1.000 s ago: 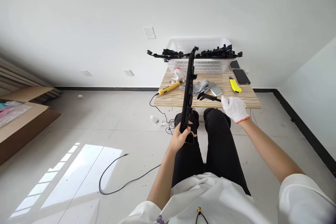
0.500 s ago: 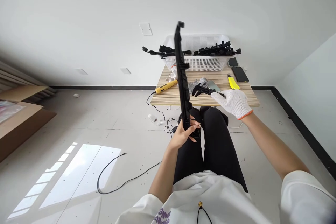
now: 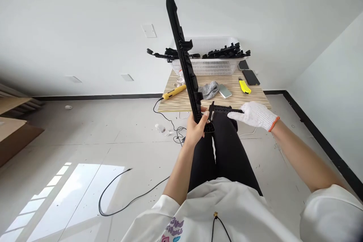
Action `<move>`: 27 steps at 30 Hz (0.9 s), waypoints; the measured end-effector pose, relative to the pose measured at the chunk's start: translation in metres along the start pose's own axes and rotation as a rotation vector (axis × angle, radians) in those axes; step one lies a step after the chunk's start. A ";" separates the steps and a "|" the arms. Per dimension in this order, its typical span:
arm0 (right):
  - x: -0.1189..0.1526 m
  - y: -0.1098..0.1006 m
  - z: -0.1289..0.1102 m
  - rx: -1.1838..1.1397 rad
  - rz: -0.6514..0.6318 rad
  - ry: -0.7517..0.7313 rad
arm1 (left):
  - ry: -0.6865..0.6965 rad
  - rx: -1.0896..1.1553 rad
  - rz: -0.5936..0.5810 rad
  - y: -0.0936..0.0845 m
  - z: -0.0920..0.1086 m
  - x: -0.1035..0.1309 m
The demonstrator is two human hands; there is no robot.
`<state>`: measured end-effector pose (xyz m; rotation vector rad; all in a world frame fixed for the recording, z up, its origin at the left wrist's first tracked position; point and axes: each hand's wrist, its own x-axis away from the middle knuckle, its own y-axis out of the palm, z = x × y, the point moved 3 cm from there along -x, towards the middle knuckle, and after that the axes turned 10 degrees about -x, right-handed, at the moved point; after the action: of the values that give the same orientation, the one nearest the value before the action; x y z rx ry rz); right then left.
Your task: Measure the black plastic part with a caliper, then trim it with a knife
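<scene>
A long black plastic part [image 3: 185, 60] rises upright, leaning left, above my lap. My bare left hand [image 3: 195, 126] grips it near its lower end. In my right hand [image 3: 253, 115], which wears a white knitted glove with an orange cuff, is a black caliper [image 3: 224, 109]. The caliper's jaws are at the lower end of the part, close beside my left thumb; whether they touch it is too small to tell.
A small wood-patterned table [image 3: 184, 105] bears a white basket [image 3: 214, 67] of black parts, a yellow tool [image 3: 174, 92], a grey cloth [image 3: 209, 90], a yellow cutter [image 3: 244, 86] and a phone [image 3: 251, 77]. A black cable [image 3: 136, 197] lies on the floor.
The caliper has moved left and down to the lower end of the black part. The part now leans more to the left, and my left hand has risen slightly with it.
</scene>
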<state>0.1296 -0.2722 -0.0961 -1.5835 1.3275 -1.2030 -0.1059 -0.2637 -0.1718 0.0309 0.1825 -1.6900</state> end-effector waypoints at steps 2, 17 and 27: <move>0.002 0.002 -0.003 -0.007 -0.025 0.005 | -0.002 -0.010 -0.038 0.000 -0.003 0.002; 0.006 0.032 -0.023 0.171 0.292 -0.129 | 0.053 0.045 -0.029 0.015 0.002 0.003; 0.000 0.031 0.000 0.186 0.195 -0.076 | 0.006 0.037 -0.057 0.010 -0.012 0.002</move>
<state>0.1204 -0.2782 -0.1249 -1.3238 1.2511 -1.1013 -0.0974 -0.2653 -0.1853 0.0587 0.1573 -1.7502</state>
